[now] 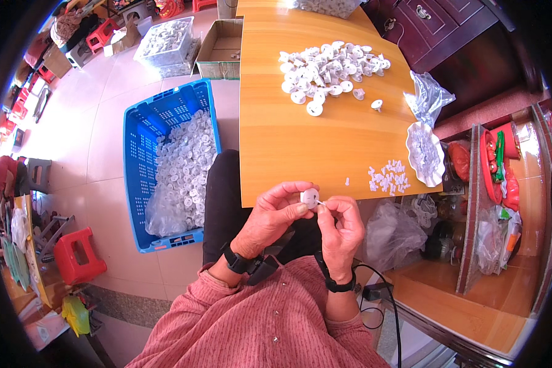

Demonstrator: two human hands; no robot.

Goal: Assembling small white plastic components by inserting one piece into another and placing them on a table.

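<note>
Between its thumb and fingers my left hand grips a round white plastic disc part, its face turned to the right. My right hand pinches a small white plastic piece against that disc's face; whether it sits inside a hole is too small to tell. Both hands are just off the near edge of the wooden table. To their right on the tabletop lies a loose scatter of small white pieces. Farther back is a heap of similar white disc parts.
On the floor at left stands a blue crate with many white discs. A scalloped white dish and a clear plastic bag sit at the table's right edge. A cardboard box and a red stool are farther left.
</note>
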